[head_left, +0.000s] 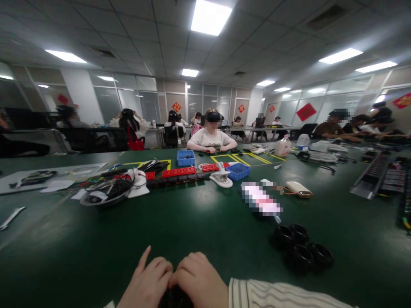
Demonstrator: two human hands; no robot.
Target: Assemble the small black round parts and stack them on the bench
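Both hands rest together at the near edge of the green table (pixel 192 222). My left hand (pixel 147 282) is curled, its forefinger raised a little. My right hand (pixel 199 278), with a striped sleeve behind it, is curled beside it. A dark object (pixel 175 297) sits between and under the two hands; I cannot make out what it is. Several black rings (pixel 302 248) lie on the table to the right of my right hand, apart from it.
Farther back lie red blocks (pixel 178 172), two blue bins (pixel 186 158), a white clamp (pixel 221 176), a dark helmet-like device (pixel 107 190) and a wrench (pixel 11 217) at the left. A person (pixel 212 137) sits opposite; others work at tables behind and to the right.
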